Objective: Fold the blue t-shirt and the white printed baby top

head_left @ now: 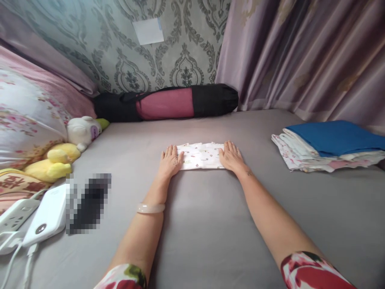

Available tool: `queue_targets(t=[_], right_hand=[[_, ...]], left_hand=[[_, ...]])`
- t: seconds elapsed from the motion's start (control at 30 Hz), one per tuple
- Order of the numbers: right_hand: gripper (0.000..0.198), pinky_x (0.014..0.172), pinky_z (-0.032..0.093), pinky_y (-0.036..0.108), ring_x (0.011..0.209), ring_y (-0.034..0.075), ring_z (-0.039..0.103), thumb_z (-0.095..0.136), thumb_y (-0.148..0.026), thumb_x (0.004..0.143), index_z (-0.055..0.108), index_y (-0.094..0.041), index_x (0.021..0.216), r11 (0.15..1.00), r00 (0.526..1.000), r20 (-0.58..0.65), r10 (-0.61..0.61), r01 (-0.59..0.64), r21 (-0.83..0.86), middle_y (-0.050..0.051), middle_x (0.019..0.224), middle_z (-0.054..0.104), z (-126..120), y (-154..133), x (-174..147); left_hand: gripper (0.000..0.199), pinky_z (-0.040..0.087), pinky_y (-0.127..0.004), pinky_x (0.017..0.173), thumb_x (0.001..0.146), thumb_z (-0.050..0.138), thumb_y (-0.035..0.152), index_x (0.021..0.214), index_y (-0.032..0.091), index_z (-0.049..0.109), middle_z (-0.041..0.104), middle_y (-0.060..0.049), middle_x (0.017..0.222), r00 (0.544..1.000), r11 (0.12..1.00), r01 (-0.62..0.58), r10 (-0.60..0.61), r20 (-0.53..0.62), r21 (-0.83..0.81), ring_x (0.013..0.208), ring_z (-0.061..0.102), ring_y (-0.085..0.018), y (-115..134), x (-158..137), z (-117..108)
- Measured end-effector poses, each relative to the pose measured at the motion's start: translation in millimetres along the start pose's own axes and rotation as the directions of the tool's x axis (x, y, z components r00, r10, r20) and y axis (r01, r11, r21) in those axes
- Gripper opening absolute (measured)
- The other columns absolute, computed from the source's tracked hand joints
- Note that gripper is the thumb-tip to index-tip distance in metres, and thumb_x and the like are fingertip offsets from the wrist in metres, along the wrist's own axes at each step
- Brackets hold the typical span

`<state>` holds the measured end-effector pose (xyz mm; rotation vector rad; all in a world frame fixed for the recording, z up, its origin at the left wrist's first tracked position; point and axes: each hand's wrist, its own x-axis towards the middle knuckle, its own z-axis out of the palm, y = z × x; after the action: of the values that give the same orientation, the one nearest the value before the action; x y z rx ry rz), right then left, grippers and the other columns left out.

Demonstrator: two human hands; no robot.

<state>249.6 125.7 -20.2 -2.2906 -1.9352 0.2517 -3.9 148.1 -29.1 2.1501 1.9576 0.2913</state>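
A white cloth (201,156) with a small printed pattern lies folded into a flat, wide rectangle on the grey bed sheet (207,224). My left hand (172,160) rests flat on its left end, fingers stretched forward and thumb over the fabric. On the cloth's right end lies my right hand (231,156), also flat with the fingers pointing away from me. Both palms press down from above, and neither hand grips the fabric. The cloth's two ends are partly covered by my hands.
At right is a stack of folded cloths (300,154) topped by a blue cloth (339,136). A long black and pink bag (165,103) lies along the wall. At left are plush toys (82,132), a power bank (49,214), a power strip (19,214) and a pixelated dark object (92,204).
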Motion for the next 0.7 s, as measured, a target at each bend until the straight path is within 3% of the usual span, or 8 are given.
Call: queue_targets(t=[0.1, 0.2, 0.33, 0.53, 0.7], right_hand=[[0.065, 0.119, 0.016, 0.044, 0.147, 0.028, 0.019, 0.014, -0.038, 0.099, 0.025, 0.000, 0.151, 1.000, 1.000, 0.002, -0.004, 0.004, 0.015, 0.018, 0.159, 0.021, -3.4, 1.3, -0.2], [0.064, 0.119, 0.013, 0.045, 0.147, 0.028, 0.018, 0.016, -0.037, 0.099, 0.028, 0.000, 0.150, 1.000, 0.997, -0.080, -0.021, 0.019, -0.025, 0.018, 0.159, 0.022, -6.7, -3.6, -3.2], [0.064, 0.120, 0.013, 0.043, 0.147, 0.027, 0.018, 0.017, -0.037, 0.099, 0.028, 0.000, 0.150, 0.992, 0.984, -0.132, -0.122, 0.115, -0.059, 0.018, 0.159, 0.022, -4.4, -17.5, -8.4], [0.066, 0.120, 0.013, 0.039, 0.147, 0.026, 0.019, 0.017, -0.041, 0.099, 0.029, 0.001, 0.149, 0.991, 0.991, -0.046, -0.127, 0.125, -0.037, 0.019, 0.158, 0.024, 5.7, -22.0, -8.0], [0.065, 0.120, 0.011, 0.039, 0.147, 0.026, 0.018, 0.018, -0.040, 0.100, 0.029, 0.000, 0.150, 0.992, 0.992, -0.033, -0.122, 0.121, -0.036, 0.017, 0.158, 0.024, 6.0, -17.6, -5.5]], left_hand=[[0.065, 0.016, -0.049, 0.119, 0.098, 0.021, 0.048, 0.149, 0.010, 0.032, 0.027, -0.016, 0.157, 1.000, 0.999, 0.005, -0.006, -0.029, -0.044, 0.147, 0.022, -0.028, 0.2, -0.6, -1.2], [0.062, 0.017, -0.049, 0.119, 0.098, 0.021, 0.046, 0.146, 0.011, 0.037, 0.031, -0.017, 0.155, 0.994, 0.999, -0.013, 0.008, -0.110, -0.043, 0.146, 0.024, -0.028, 2.1, -1.3, -3.1], [0.060, 0.013, -0.045, 0.121, 0.098, 0.024, 0.044, 0.145, 0.011, 0.040, 0.035, -0.016, 0.154, 0.965, 0.993, -0.116, 0.121, -0.234, 0.034, 0.147, 0.024, -0.026, 6.8, -2.6, -2.6], [0.061, 0.017, -0.044, 0.120, 0.098, 0.027, 0.046, 0.145, 0.009, 0.040, 0.033, -0.017, 0.155, 0.982, 0.984, -0.176, 0.177, -0.064, 0.019, 0.147, 0.023, -0.028, 6.6, -3.0, 4.8], [0.055, 0.018, -0.048, 0.119, 0.099, 0.026, 0.042, 0.142, 0.013, 0.044, 0.035, -0.014, 0.154, 0.990, 0.982, -0.130, 0.122, -0.065, -0.136, 0.146, 0.025, -0.028, 4.4, 1.6, 5.0]])
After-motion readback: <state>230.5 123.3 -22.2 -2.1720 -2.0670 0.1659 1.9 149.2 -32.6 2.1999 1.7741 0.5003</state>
